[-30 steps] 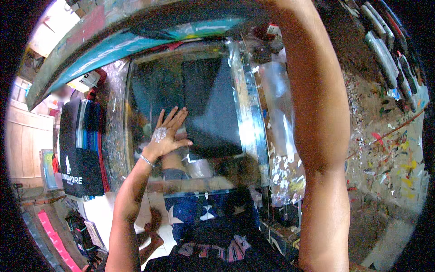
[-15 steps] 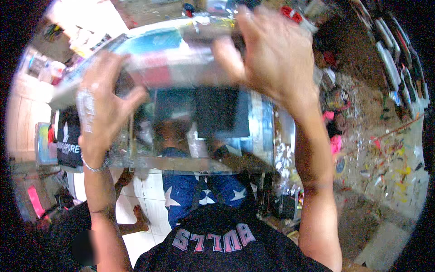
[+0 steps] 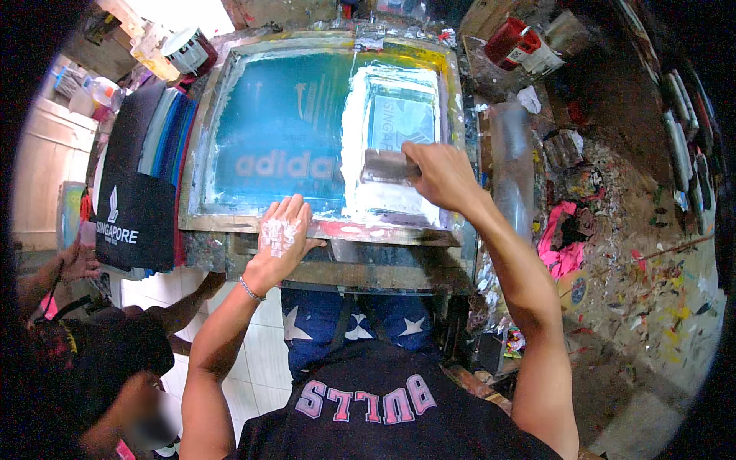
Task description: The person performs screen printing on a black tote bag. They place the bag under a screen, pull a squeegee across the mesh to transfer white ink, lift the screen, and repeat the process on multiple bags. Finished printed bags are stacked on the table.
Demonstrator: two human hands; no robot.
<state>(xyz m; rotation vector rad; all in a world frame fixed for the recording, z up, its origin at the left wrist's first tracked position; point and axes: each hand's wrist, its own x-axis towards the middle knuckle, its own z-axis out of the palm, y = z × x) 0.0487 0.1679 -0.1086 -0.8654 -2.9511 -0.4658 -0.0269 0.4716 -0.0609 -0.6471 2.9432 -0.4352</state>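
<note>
The person's right hand (image 3: 446, 176) clenched a flat, grey-brown squeegee (image 3: 387, 167) on the white-smeared right side of a wooden-framed, blue-green mesh screen (image 3: 268, 115). The left hand (image 3: 282, 234) lay across its near edge, grip unclear.

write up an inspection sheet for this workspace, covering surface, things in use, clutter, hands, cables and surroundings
surface: table, stained along its near edge
job's things: screen frame lies on the table; white ink borders its right-hand design; squeegee is on that section
clutter: red-stained container and crumpled pink item at right
grippers: left hand rests on the frame's near edge; right hand grips the squeegee
cables: nothing clearly seen
surroundings: dark fabric stack at left; another person lower left; pale tiled floor
</note>
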